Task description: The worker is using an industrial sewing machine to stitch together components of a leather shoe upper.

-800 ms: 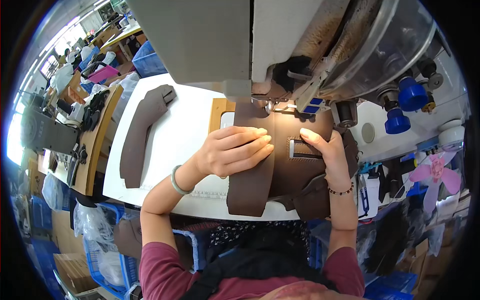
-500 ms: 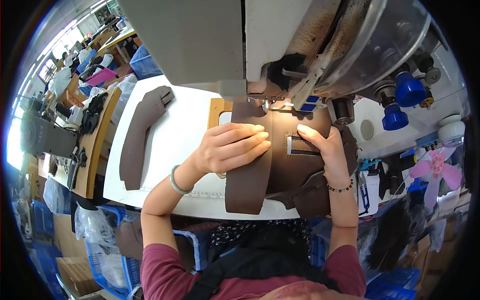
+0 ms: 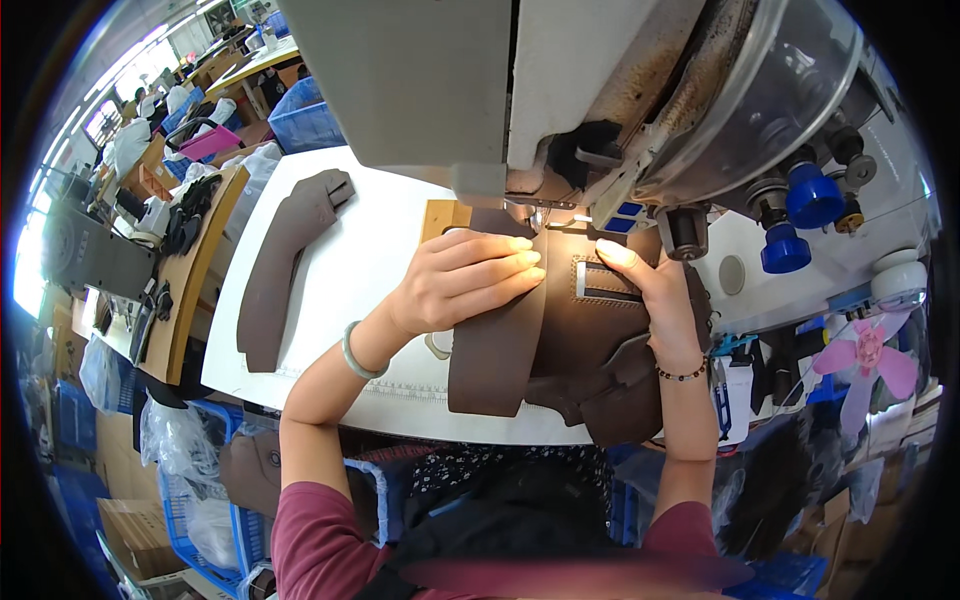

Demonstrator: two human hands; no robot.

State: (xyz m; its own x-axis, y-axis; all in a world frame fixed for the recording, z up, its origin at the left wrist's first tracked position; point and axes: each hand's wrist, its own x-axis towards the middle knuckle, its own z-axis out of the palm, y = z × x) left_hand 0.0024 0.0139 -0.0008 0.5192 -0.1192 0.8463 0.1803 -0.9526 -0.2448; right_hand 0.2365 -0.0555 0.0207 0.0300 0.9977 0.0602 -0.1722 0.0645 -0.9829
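Grey and partly blurred, a second machine (image 3: 100, 260) stands far to the left of the large sewing machine (image 3: 430, 90). Closer on that side, a loose, curved brown piece (image 3: 285, 270) lies on the white worktable (image 3: 370, 260), apart from the hands. On the wearer's side of the sewing machine, just left of its needle, the left hand (image 3: 470, 280) lies with fingers together on the brown workpiece (image 3: 580, 345); its thumb is hidden, so I cannot tell whether it pinches. This workpiece reaches under the sewing machine's needle area, with folded parts towards the wearer. Right of the needle, the right hand (image 3: 655, 290) holds the workpiece's right part, thumb on top beside a stitched rectangular opening (image 3: 608, 283), other fingers out of sight. Blue knobs (image 3: 815, 195) sit at the sewing machine's right, and a pink fan (image 3: 868, 350) stands farther right of it.
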